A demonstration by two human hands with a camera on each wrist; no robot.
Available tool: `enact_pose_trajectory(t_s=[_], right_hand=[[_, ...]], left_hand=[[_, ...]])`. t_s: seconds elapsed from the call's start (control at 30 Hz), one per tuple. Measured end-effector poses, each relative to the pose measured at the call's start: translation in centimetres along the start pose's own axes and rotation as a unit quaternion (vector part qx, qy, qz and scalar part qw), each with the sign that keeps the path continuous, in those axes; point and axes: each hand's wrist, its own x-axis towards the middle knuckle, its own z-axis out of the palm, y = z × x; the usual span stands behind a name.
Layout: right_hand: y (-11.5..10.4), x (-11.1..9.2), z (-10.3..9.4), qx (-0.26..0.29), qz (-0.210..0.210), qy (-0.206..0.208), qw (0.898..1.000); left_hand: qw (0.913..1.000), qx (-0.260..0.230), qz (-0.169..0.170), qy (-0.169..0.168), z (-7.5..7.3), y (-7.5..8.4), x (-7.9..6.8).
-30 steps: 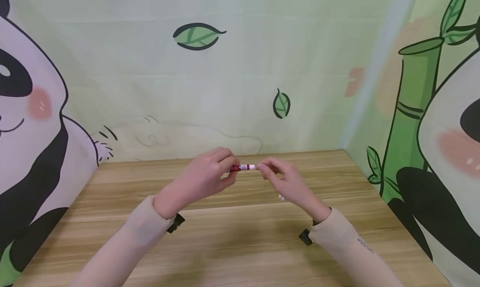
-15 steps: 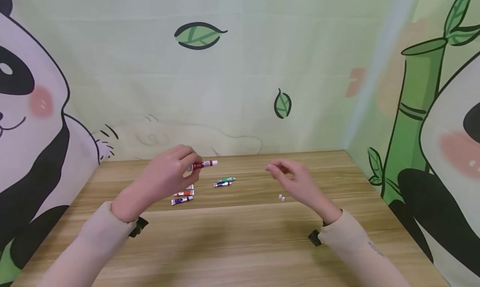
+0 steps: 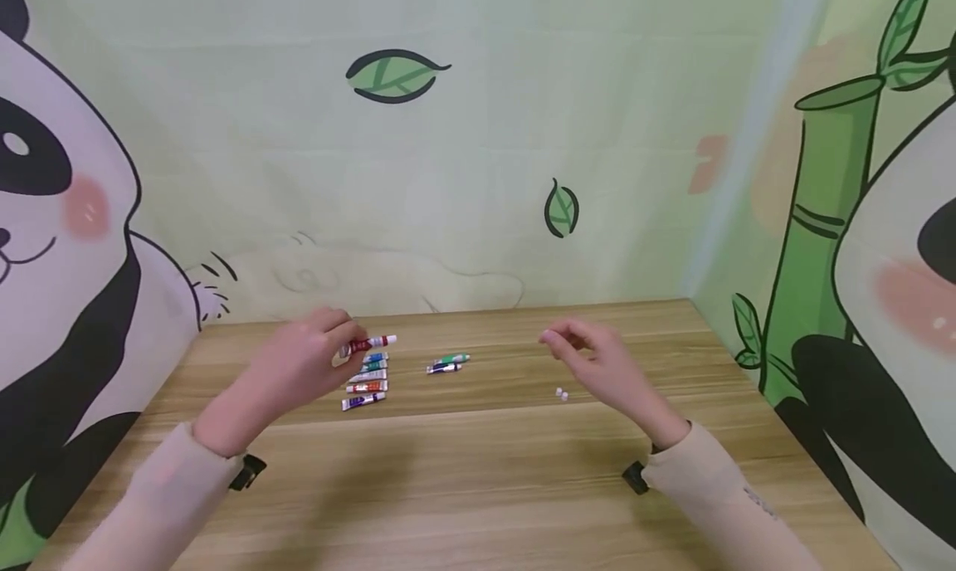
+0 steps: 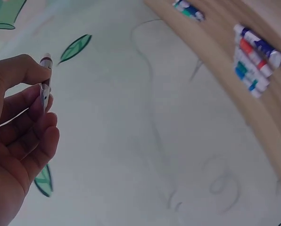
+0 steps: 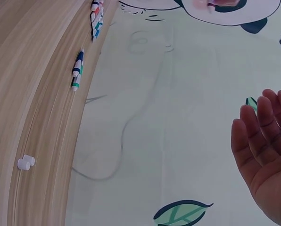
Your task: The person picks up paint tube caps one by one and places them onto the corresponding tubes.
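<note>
My left hand [image 3: 302, 363] pinches a dark red paint tube [image 3: 371, 343] between thumb and fingers, its white cap pointing right. It hangs over the far end of a row of paint tubes [image 3: 366, 387] in blue, green, white, orange and purple. The left wrist view shows the tube [image 4: 46, 77] at the thumb and index finger, the other fingers loosely bent. My right hand [image 3: 597, 355] hovers at the right with relaxed, bent fingers and nothing visible in them. Below it two small white caps [image 3: 562, 394] lie on the table.
Two more paint tubes, green [image 3: 451, 358] and navy [image 3: 444, 369], lie side by side in mid-table. The wooden table [image 3: 508, 488] ends at a pale backdrop [image 3: 478, 164] with printed leaves and pandas.
My left hand has carried the red tube left, away from my right hand and over the row. My right hand has drawn slightly right, and the caps below it now show fully.
</note>
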Motion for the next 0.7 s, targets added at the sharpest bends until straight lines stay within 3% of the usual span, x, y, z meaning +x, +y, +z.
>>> enact_pose_trajectory(t_s=[0.17, 0.4, 0.7], right_hand=[[0.1, 0.0, 0.0, 0.001, 0.001, -0.004, 1.000], [0.2, 0.0, -0.1, -0.002, 0.012, -0.005, 1.000], [0.1, -0.1, -0.2, 0.005, 0.011, -0.009, 1.000]], left_hand=[[0.9977, -0.024, -0.053, -0.034, 2.1, -0.7, -1.8], [0.9867, -0.050, -0.121, -0.097, 4.6, -2.3, -3.9], [0.9700, -0.076, -0.168, -0.158, 7.9, -3.7, -6.4]])
